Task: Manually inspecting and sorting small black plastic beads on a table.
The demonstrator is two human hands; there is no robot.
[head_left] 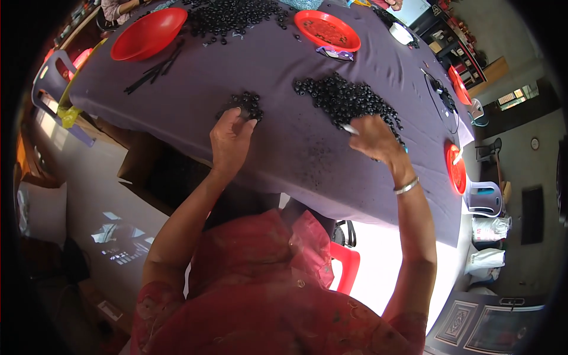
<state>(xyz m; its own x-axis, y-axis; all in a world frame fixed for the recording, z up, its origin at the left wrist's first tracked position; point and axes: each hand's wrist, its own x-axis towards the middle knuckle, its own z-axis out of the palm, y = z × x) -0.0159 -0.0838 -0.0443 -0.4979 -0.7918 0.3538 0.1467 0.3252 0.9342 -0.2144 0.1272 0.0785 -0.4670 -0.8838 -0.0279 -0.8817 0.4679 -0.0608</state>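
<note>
My left hand [229, 142] rests at the near edge of a small pile of black round pieces [251, 102], its fingers bent and drawn together. Whatever sits between the fingertips is too small to make out. On the right, my right hand [377, 141] is closed around a slim tool with a white tip [349, 128], which points left; its kind I cannot tell. The tip lies by the near edge of a larger heap of the same shiny black pieces [349, 97]. A silver bangle [406, 186] circles my right wrist.
A purple cloth [260, 160] covers the table. Farther back are a red basin [149, 34], black strips [157, 71], a red tray [327, 32], glasses [335, 54] and another black heap [228, 18]. A white bowl [400, 34] stands far right. Other people sit across the table.
</note>
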